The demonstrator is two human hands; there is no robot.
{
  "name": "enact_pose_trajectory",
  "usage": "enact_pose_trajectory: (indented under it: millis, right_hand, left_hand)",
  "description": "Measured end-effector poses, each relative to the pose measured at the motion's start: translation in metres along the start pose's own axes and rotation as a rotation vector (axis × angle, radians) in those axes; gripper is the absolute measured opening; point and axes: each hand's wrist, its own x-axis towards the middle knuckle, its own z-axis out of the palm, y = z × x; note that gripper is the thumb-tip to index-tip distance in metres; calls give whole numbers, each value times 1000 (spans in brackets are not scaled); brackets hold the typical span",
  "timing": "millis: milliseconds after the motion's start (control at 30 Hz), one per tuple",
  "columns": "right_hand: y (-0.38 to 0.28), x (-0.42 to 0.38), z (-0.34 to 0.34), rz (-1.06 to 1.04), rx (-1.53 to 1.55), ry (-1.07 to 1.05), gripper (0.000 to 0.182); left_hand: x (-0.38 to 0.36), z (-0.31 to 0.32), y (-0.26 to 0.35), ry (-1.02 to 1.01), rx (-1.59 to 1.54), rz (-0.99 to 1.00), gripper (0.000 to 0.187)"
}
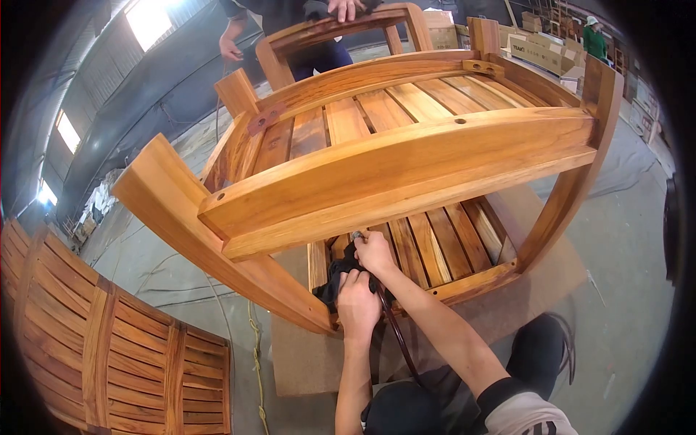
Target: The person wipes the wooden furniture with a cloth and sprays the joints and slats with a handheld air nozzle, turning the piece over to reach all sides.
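My left hand (359, 301) is closed on a bunched black cloth (335, 277) at the lower left corner of a wooden slatted frame. Just above it, my right hand (375, 254) is closed around the end of a dark hose (394, 328), where a small metal tip shows. The hose runs down between my forearms. Both hands are beneath the front rail of an upturned wooden piece of furniture (406, 170), beside its lower slats (429, 243). My fingertips are partly hidden by the cloth and the hands themselves.
Slatted wooden panels (130, 348) stand at the lower left, near a yellow rope (259, 370). Cardboard (304, 362) lies under the furniture. Across from me, a person's hand (344, 9) rests on another wooden frame (272, 65). Boxes (540, 54) and a person in green (594, 42) are behind.
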Motion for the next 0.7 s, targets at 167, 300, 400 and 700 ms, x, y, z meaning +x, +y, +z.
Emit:
enact_pose_trajectory:
  millis: [167,300,400,700]
  right_hand:
    - [-1,-3,-4,-33,-51,11,28]
    - [-9,-9,-9,26,-33,57,31]
    - [-12,-13,-12,24,-22,82,32]
    - [13,3,-3,31,-42,223,30]
  left_hand:
    - [1,1,-2,17,3,32,19]
    - [0,-1,-2,34,3,59,20]
    - [2,-3,2,38,-5,52,22]
    - [1,-2,4,62,-10,57,21]
